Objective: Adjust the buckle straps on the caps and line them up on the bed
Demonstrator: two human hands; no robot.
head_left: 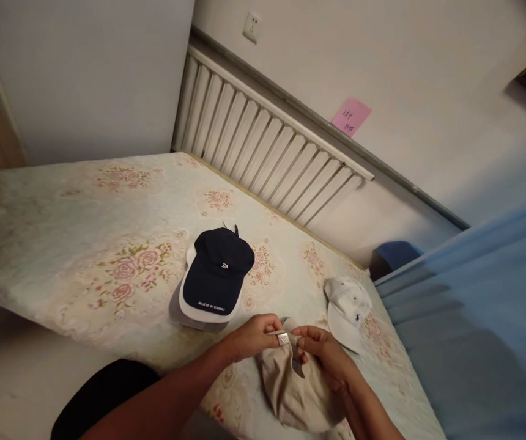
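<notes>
A beige cap [293,391] lies on the floral bed [120,269] in front of me, back side up. My left hand [256,336] pinches the cap's back strap beside its metal buckle [283,338]. My right hand [322,354] grips the strap from the other side, fingers closed on it. Further up the bed a navy cap [217,272] sits stacked on other caps, white and grey brims showing beneath it. To the right lies a white cap [348,308], near the bed's edge.
A white slatted headboard [263,137] runs along the wall behind the bed, with a pink note [351,116] and a socket [251,26] above it. Blue fabric [474,324] fills the right side. A dark object [102,391] sits at the lower left.
</notes>
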